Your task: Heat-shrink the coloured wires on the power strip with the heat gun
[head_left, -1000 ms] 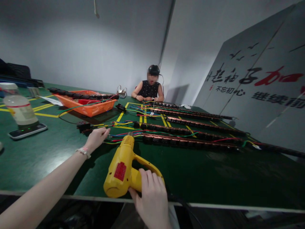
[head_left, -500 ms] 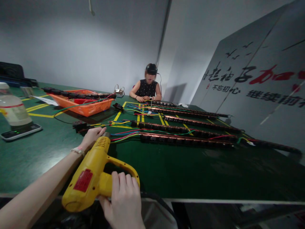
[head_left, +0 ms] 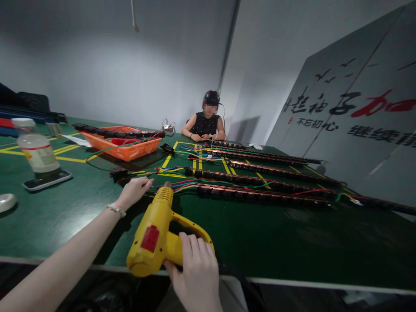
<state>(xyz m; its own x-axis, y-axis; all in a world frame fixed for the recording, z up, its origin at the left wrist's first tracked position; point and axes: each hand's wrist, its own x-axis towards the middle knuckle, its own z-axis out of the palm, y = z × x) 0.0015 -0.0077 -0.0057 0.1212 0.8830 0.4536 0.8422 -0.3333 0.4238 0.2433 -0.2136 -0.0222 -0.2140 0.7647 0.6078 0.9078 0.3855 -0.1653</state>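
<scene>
My right hand (head_left: 195,268) is wrapped round the handle of a yellow heat gun (head_left: 154,232) with a red label, its nozzle pointing away from me toward a bundle of coloured wires (head_left: 182,185). My left hand (head_left: 134,190) reaches forward with fingers curled, pinching the wire ends just left of the nozzle. The wires run into a long black power strip with copper bars (head_left: 260,196) lying across the green table (head_left: 276,242).
Several more strips (head_left: 260,171) lie in rows farther back. An orange tray (head_left: 125,149) of parts sits at back left. A bottle (head_left: 38,149) stands by a phone (head_left: 47,180) at left. Another person (head_left: 205,122) works at the far end.
The heat gun swung left and low half a second ago, then came back toward the middle with its nozzle at the wires. My left hand stayed on the wire ends.
</scene>
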